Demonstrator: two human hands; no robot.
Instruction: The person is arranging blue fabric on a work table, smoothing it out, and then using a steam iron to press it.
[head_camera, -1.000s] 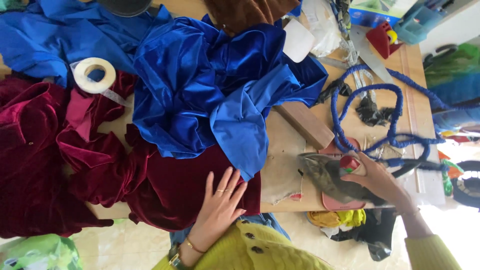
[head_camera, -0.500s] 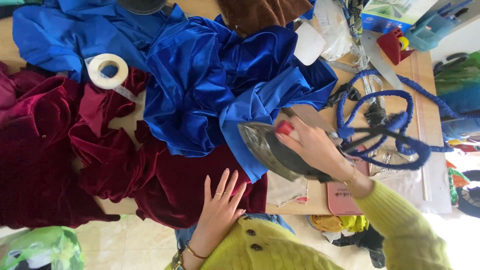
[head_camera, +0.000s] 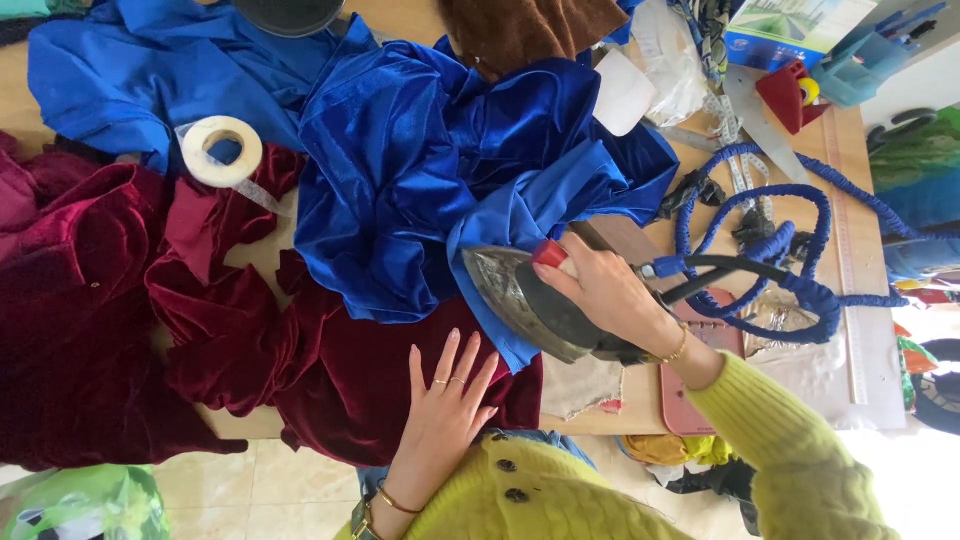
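A wooden table above a pale tiled floor carries red velvet and blue cloth, a blue cord and a tape roll, while the right hand is clamped around the iron at the blue cloth's edge and the left hand lies flat, fingers apart, on the velvet.

Right hand: the right hand grips the handle of a dark metal clothes iron, held over the edge of the shiny blue satin fabric.
Left hand: the left hand lies flat, fingers spread, on the dark red velvet cloth.
Cord: a blue braided cable loops beside the iron on the wooden table.
Nearby: a white tape roll rests on the cloths.
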